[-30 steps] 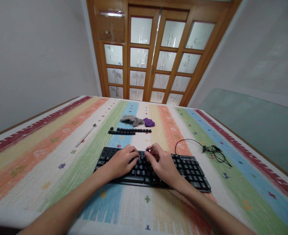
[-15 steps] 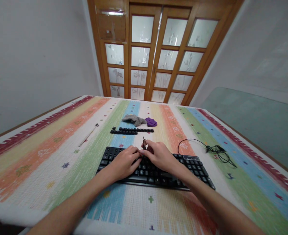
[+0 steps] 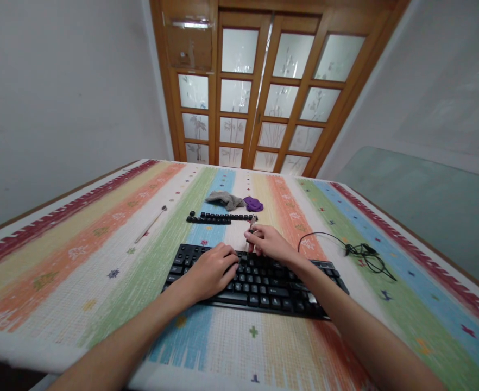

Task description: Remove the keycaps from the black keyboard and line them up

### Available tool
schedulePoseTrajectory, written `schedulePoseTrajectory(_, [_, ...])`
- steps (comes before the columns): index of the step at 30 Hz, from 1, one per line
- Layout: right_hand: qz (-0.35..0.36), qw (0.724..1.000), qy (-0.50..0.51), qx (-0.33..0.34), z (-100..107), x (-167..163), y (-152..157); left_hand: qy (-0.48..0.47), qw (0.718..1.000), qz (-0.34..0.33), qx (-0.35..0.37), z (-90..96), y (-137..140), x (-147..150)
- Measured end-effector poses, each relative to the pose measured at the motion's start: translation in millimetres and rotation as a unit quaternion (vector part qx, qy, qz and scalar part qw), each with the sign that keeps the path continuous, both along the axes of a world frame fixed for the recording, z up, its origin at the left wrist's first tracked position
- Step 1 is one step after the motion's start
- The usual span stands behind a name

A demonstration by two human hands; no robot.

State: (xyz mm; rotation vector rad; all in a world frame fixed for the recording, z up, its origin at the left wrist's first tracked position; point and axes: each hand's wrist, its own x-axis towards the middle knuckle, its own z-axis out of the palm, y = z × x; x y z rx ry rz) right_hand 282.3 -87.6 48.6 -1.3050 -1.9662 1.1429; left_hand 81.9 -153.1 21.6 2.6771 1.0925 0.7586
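A black keyboard (image 3: pixel 259 288) lies across the table in front of me. My left hand (image 3: pixel 215 270) rests palm down over its upper left part, fingers loosely bent, thumb apart, holding nothing I can see. My right hand (image 3: pixel 270 243) is raised just above the keyboard's back edge. Its fingertips pinch a small slim tool (image 3: pixel 253 219) with a pale top end and a thin lower end pointing down at the keys; its exact kind is unclear. Behind the keyboard, loose black keycaps (image 3: pixel 210 220) are lined up in two rows.
Farther back lie a grey cloth (image 3: pixel 225 200) and a crumpled purple cloth (image 3: pixel 253 204). A thin brush with a dark head (image 3: pixel 150 224) lies at the left. The keyboard's bundled cable (image 3: pixel 364 251) sits at the right. A striped tablecloth (image 3: pixel 121 304) covers the table.
My right hand has moved away from my left, up and slightly right, with the slim tool. The left hand stays over the keyboard, its fingers no longer meeting the right hand's.
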Motion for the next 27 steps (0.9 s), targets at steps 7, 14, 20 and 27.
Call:
schedulePoseTrajectory(7, [-0.011,0.997,0.072,0.008,7.5,25.2,-12.4,-0.015,0.999,0.040,0.021,3.2,-2.9,1.0])
schedulePoseTrajectory(14, [0.007,0.995,0.097,-0.005,12.0,40.3,-42.7,-0.076,0.995,0.068,0.003,8.6,-13.4,10.2])
schedulePoseTrajectory(20, [0.033,0.991,0.126,-0.008,6.7,44.4,-69.8,-0.086,0.995,0.040,-0.016,4.8,-22.5,25.0])
schedulePoseTrajectory(27, [0.016,0.992,0.121,0.029,3.0,46.5,-82.8,-0.089,0.995,0.024,-0.024,4.2,-22.8,27.8])
